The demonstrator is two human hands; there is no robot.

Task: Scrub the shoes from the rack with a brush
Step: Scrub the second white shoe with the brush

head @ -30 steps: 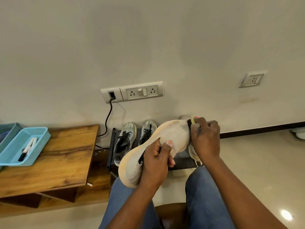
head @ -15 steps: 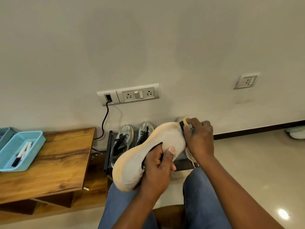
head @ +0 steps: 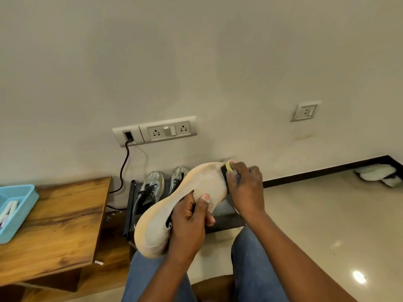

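Brush (head: 229, 167) lower along gripped shoe (head: 196, 192)

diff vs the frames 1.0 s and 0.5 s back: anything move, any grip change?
Little changed. The right hand keeps its grip on the brush at the toe of the white shoe; any stroke across the toe is too small to tell. The left hand still holds the shoe mid-length. The grey pair stays on the rack.
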